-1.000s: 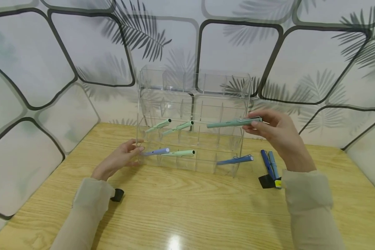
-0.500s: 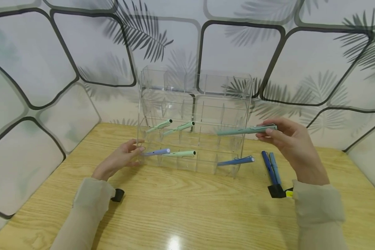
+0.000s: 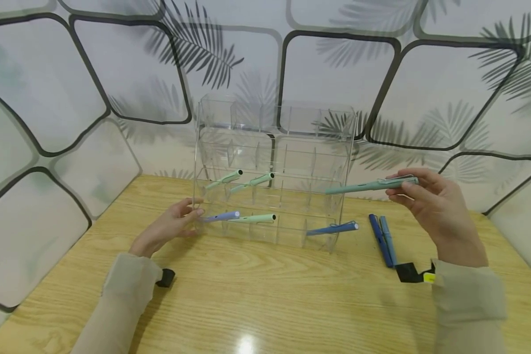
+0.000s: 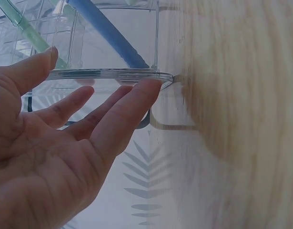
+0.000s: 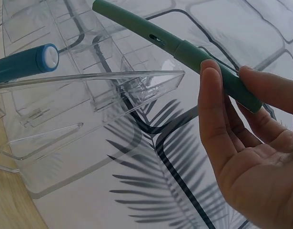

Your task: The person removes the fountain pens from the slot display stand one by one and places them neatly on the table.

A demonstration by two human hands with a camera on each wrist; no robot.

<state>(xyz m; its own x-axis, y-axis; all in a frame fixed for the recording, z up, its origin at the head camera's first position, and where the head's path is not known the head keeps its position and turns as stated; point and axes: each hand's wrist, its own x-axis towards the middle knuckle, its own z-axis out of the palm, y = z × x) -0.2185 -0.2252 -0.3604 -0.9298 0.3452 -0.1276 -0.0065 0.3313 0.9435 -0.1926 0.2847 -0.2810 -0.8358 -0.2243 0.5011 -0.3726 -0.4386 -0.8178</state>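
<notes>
My right hand [image 3: 442,211] pinches a muted green fountain pen [image 3: 371,185] by its capped end, thumb against fingers. The pen is held in the air, its far end overlapping the right side of a clear tiered rack [image 3: 292,236] in the head view. In the right wrist view the green pen [image 5: 146,31] shows its wire clip and small barrel window. My left hand [image 3: 170,223] touches the rack's left side panel [image 4: 103,74] with fairly straight fingers, thumb near the panel's other face. A lilac pen [image 3: 221,216] lies in the rack's lowest tier beside it.
Other pens lean in the rack: a pale green pen [image 3: 256,218] and a blue pen [image 3: 334,227] low down, two light green pens [image 3: 252,182] a tier higher. A dark blue pen [image 3: 380,241] and a lighter blue pen [image 3: 388,240] lie on the wooden table [image 3: 248,295].
My right hand has moved to the right and slightly down with the green fountain pen, drawing it away from the rack's front. My left hand stays at the rack's side.
</notes>
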